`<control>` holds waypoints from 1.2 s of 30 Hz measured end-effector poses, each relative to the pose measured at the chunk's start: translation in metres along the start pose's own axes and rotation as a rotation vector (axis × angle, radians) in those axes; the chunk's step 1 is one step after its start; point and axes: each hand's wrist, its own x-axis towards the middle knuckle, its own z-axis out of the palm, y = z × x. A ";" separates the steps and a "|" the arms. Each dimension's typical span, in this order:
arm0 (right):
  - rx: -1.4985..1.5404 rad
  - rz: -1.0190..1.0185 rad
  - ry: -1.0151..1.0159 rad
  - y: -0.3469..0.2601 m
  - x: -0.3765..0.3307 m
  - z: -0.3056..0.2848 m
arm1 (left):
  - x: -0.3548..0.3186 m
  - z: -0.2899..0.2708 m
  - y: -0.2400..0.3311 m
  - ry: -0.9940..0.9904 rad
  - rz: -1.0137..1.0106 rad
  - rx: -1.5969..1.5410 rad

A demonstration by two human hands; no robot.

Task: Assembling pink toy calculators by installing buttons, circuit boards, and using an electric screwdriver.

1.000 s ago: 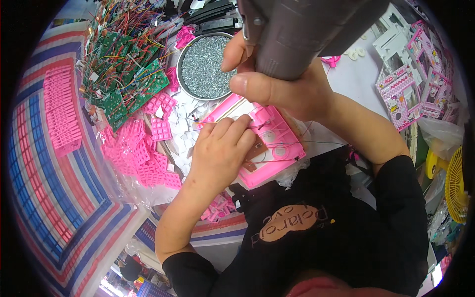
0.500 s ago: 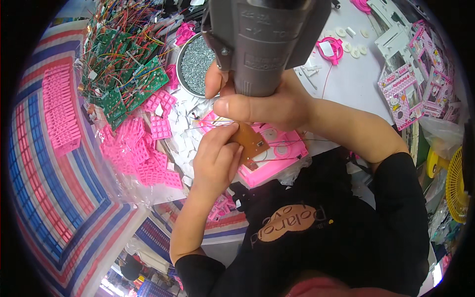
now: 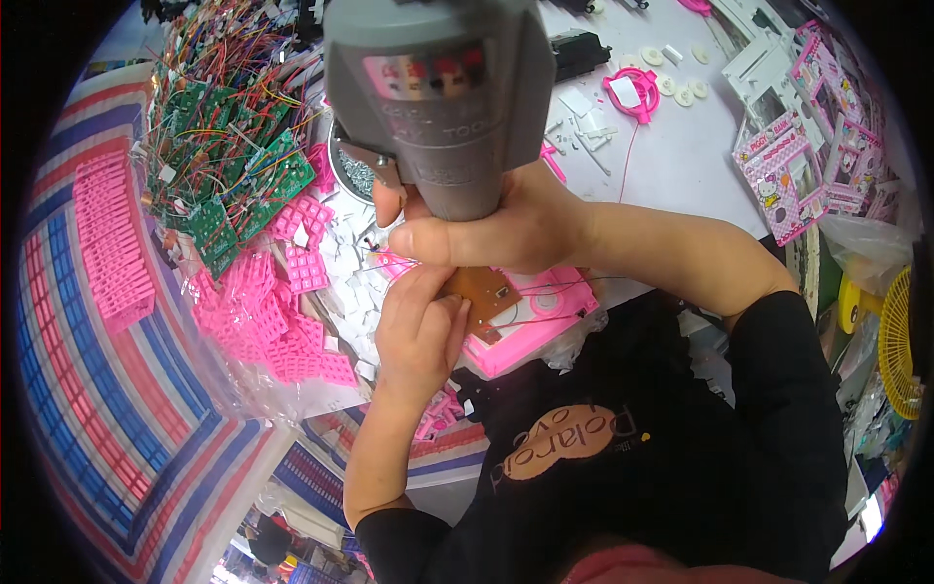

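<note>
Board, brown and flat, lay over the open pink plastic case, which rested on the worktable just in front of the person's black shirt. Thin wires crossed the case to the right of the board. The left hand was at the board's left edge, its fingers bent and touching the brown surface; whether they pinched it or only pressed on it could not be told. The right hand was closed around the lower end of a grey power tool, held upright above the far side of the case. The tool's tip was hidden behind the hands, so its contact could not be seen.

Beyond the left hand lay scattered white pieces, with pink keypads heaped to their left. A bowl of screws showed partly behind the tool. Farther left sat green circuit boards under tangled wires, and a stack of pink strips on striped sheeting. To the right were a pink ring, small white discs, printed panels and a yellow fan.
</note>
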 end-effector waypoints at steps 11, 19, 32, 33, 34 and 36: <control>-0.164 -0.297 0.052 -0.020 0.025 -0.014 | 0.015 -0.008 0.007 -0.048 0.038 0.053; -0.836 -0.601 0.178 -0.032 0.023 -0.032 | 0.001 -0.004 0.017 0.018 -0.018 0.082; -1.243 -0.566 -0.494 0.009 -0.038 -0.065 | -0.018 0.011 0.012 0.095 -0.061 -0.037; -1.246 -0.555 -0.521 0.010 -0.036 -0.065 | -0.018 0.012 0.011 0.100 -0.061 -0.042; -1.250 -0.544 -0.547 0.010 -0.034 -0.067 | -0.019 0.012 0.011 0.104 -0.062 -0.048; -1.269 -0.530 -0.578 0.008 -0.032 -0.067 | -0.020 0.012 0.010 0.102 -0.073 -0.056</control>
